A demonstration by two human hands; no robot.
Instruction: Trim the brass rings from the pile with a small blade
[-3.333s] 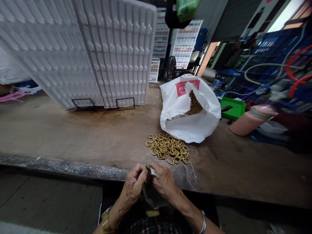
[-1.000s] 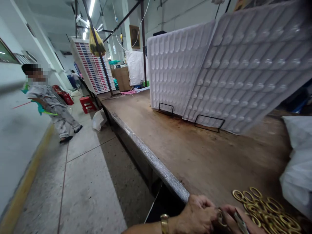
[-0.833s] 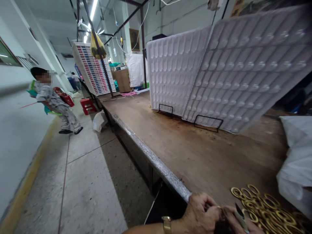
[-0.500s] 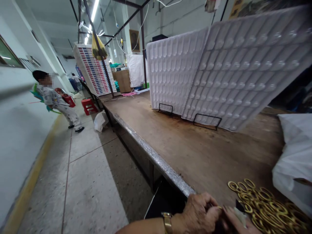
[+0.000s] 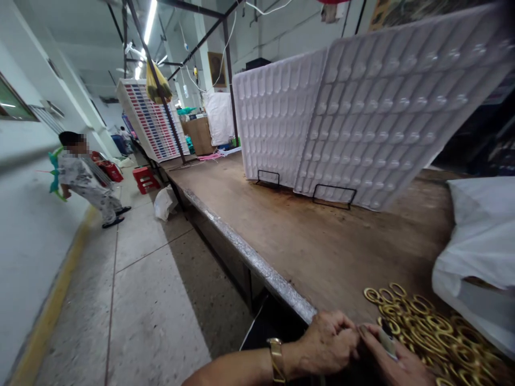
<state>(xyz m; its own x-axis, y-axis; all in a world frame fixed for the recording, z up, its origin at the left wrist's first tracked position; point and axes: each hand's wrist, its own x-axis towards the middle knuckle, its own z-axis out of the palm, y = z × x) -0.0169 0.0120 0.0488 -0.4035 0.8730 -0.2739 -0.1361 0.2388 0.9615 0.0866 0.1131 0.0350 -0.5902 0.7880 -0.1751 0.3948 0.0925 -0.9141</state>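
Observation:
My left hand [image 5: 326,341], with a gold watch [image 5: 276,360] on its wrist, is closed at the table's front edge. Its curled fingers meet those of my right hand [image 5: 396,362], which is pinched closed too. Whatever lies between the fingertips is hidden. A pale strip [image 5: 387,343] shows on a finger of the right hand; I cannot tell what it is. Right beside that hand, a heap of gold-coloured rings [image 5: 434,329] lies on the brown table [image 5: 322,257].
Behind the rings sits a white bag [image 5: 478,257]. Two white moulded trays [image 5: 277,118] lean upright on wire stands [image 5: 333,195]. A metallic strip [image 5: 249,254] edges the table. In the aisle are a person [image 5: 86,177], a red stool [image 5: 145,179] and a white bag [image 5: 164,202].
The view has shifted slightly, so the table things sit a little further left. My hands stay together at the edge. The person in the aisle has changed stance.

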